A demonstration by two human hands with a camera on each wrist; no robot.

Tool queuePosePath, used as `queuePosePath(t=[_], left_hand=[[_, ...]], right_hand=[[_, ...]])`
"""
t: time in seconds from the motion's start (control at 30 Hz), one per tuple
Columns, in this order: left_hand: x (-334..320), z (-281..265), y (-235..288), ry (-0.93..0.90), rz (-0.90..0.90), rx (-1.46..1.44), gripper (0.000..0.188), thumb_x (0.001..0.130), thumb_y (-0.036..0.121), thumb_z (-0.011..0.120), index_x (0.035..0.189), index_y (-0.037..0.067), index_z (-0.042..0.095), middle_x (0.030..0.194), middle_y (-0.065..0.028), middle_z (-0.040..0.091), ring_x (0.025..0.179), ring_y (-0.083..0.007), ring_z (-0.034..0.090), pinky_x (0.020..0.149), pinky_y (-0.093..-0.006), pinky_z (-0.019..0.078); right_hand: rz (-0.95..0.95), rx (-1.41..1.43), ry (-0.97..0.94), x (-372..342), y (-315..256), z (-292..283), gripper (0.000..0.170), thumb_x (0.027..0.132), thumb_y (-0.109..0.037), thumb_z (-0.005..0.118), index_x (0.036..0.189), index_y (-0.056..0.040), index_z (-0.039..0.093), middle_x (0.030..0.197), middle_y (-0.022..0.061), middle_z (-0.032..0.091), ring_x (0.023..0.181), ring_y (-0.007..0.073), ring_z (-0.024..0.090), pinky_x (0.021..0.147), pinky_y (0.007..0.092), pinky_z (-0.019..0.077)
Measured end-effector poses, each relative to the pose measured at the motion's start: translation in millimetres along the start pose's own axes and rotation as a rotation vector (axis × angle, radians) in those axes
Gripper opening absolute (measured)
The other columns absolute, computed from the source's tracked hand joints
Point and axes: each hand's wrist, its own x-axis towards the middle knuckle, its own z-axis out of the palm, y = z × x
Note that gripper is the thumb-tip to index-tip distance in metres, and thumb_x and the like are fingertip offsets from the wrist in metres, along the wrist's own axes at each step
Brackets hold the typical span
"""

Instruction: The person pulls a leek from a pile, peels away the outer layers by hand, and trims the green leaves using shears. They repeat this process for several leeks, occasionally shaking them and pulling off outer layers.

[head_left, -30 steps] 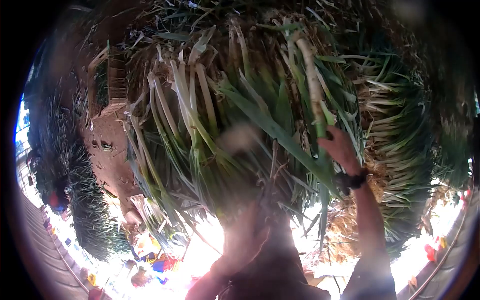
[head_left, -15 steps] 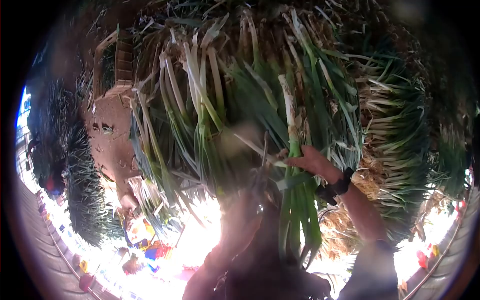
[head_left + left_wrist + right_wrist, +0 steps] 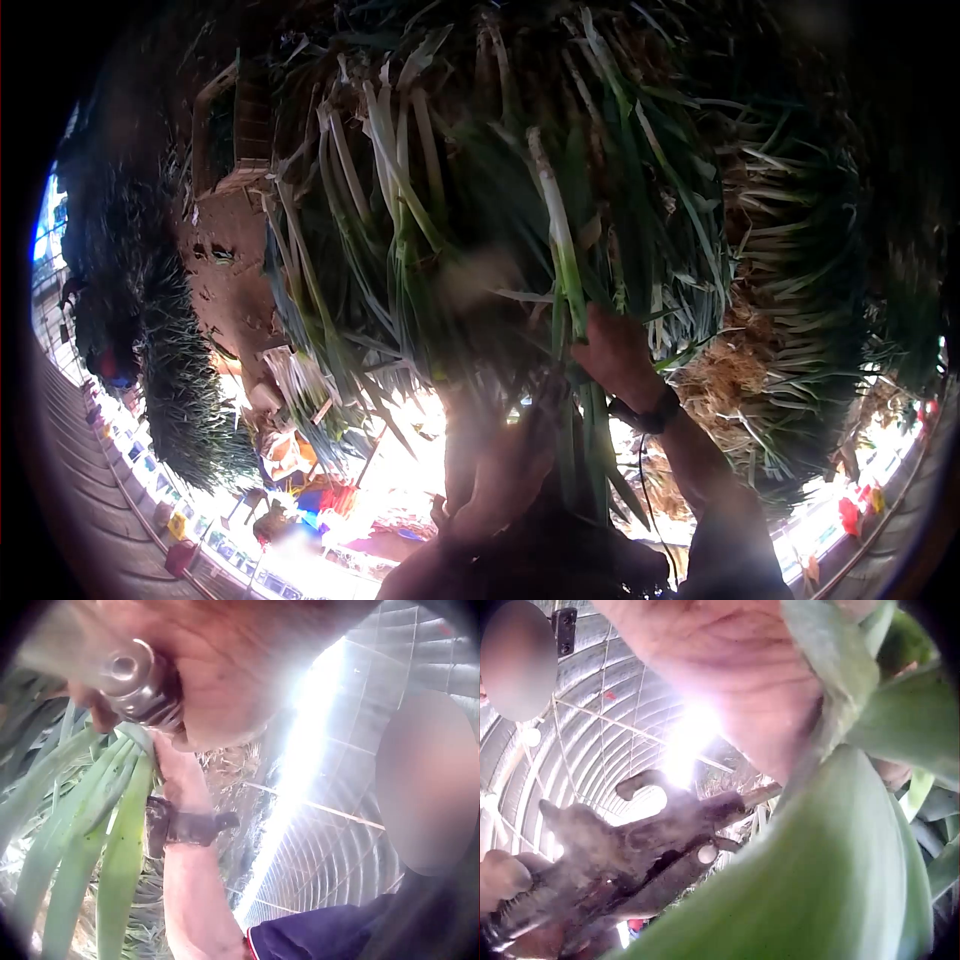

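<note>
Fingers of the left hand (image 3: 503, 475) grip a dark metal tool (image 3: 607, 855), while those of the right hand (image 3: 614, 355) close round a leek (image 3: 561, 240); glare and blur hide how each left fingertip lies, and the right fingertips are partly covered.

From the far left of the head view, a long bank of green-leaved plants (image 3: 185, 390) runs beside a strip of bare brown soil (image 3: 225, 280). A slatted wooden crate (image 3: 253, 135) sits at the upper end of that strip. Just right of it spreads a heap of leeks (image 3: 400, 180), pale shanks toward the top and green leaves trailing down toward the person.

The left hand comes next, low in the middle, near the right hand. Its tool shows best from the right wrist, lying aslant; I cannot tell what kind it is.

The gripped leek stands over the right part of the heap, pale shank pointing up and a little left, its long green leaves (image 3: 71, 847) hanging below the right hand. A dark band (image 3: 648, 410) circles the right wrist.

Farther right lies a tangle of straw-coloured fibres (image 3: 735, 360), then a row of leeks (image 3: 800, 235) laid side by side, leaves to the right. Ribbed tunnel roofing (image 3: 622, 742) curves overhead.
</note>
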Motion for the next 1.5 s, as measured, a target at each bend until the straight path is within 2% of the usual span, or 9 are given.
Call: queuePosePath(t=[0.17,0.27,0.67,0.9,1.07,1.1,1.2,1.37,1.5], left_hand=[[30,-10,6,-0.124,-0.344,-0.284,0.048,0.090,0.024,0.062,0.134,0.006,0.057,0.133,-0.0246,0.058,0.117,-0.0416,0.060,0.095,-0.0467,0.0513],[64,49,-56,0.044,-0.212,-0.036,0.044,0.091,0.025,0.062,0.129,0.002,0.059,0.115,-0.0278,0.066,0.100,-0.0400,0.068,0.086,-0.0463,0.0539],[193,-36,-27,-0.065,-0.356,-0.480,0.033,0.090,0.025,0.057,0.113,0.002,0.059,0.073,-0.0191,0.062,0.066,-0.0310,0.066,0.065,-0.0415,0.0502],[158,-34,-36,-0.085,-0.376,-0.797,0.033,0.092,0.024,0.057,0.119,0.004,0.060,0.082,-0.0166,0.066,0.074,-0.0287,0.067,0.069,-0.0404,0.0512],[102,-32,-40,-0.124,-0.132,-0.230,0.058,0.094,0.022,0.063,0.143,-0.004,0.046,0.105,-0.0104,0.067,0.090,-0.0167,0.062,0.082,-0.0337,0.0514],[89,-34,-45,-0.125,-0.126,-0.234,0.058,0.094,0.022,0.063,0.143,-0.004,0.046,0.105,-0.0104,0.067,0.090,-0.0167,0.062,0.082,-0.0337,0.0514],[61,-53,-47,0.295,-0.259,-0.870,0.046,0.091,0.011,0.063,0.134,-0.002,0.053,0.108,-0.0093,0.067,0.092,-0.0136,0.061,0.081,-0.0283,0.0510],[51,-97,-67,0.639,-0.482,-0.502,0.052,0.084,0.010,0.050,0.134,0.000,0.056,0.109,-0.0096,0.067,0.078,-0.0114,0.054,0.068,-0.0254,0.0447],[49,-88,-82,0.547,-0.348,-0.326,0.067,0.084,0.004,0.061,0.147,-0.006,0.040,0.118,-0.0196,0.063,0.099,-0.0255,0.064,0.086,-0.0363,0.0524]], right_hand=[[-0.253,-0.047,0.134,-9,22,-5,0.035,0.074,-0.017,0.072,0.099,-0.0004,0.054,0.086,0.0200,0.066,0.087,0.0409,0.064,0.087,0.0494,0.0461],[-0.268,0.003,0.096,-8,26,-18,0.035,0.074,-0.018,0.073,0.099,-0.0020,0.055,0.087,0.0201,0.066,0.087,0.0404,0.064,0.083,0.0502,0.0476],[-0.177,0.254,-0.170,1,68,-31,0.039,0.076,-0.019,0.071,0.110,-0.0022,0.060,0.089,0.0217,0.067,0.083,0.0421,0.065,0.075,0.0485,0.0519],[-0.063,0.367,-0.252,5,57,-68,0.038,0.077,-0.017,0.071,0.110,-0.0006,0.063,0.091,0.0211,0.067,0.082,0.0375,0.067,0.074,0.0412,0.0527],[-0.077,0.556,-0.031,-8,-11,-116,0.036,0.079,-0.018,0.071,0.111,-0.0011,0.064,0.083,0.0146,0.067,0.072,0.0238,0.067,0.068,0.0367,0.0532],[-0.114,0.572,-0.046,-6,-23,-116,0.041,0.080,-0.022,0.073,0.118,-0.0066,0.063,0.093,0.0166,0.069,0.077,0.0346,0.069,0.069,0.0405,0.0556],[-0.308,0.435,0.048,5,-64,-93,0.048,0.086,-0.028,0.069,0.128,-0.0080,0.057,0.092,0.0155,0.068,0.076,0.0352,0.068,0.072,0.0429,0.0552],[-0.320,0.400,0.102,18,-91,9,0.051,0.097,-0.039,0.059,0.136,-0.0059,0.050,0.097,0.0156,0.067,0.079,0.0378,0.066,0.079,0.0487,0.0521],[-0.452,0.279,-0.426,22,-36,32,0.050,0.098,-0.038,0.059,0.134,-0.0052,0.051,0.092,0.0130,0.058,0.075,0.0289,0.060,0.064,0.0417,0.0511]])
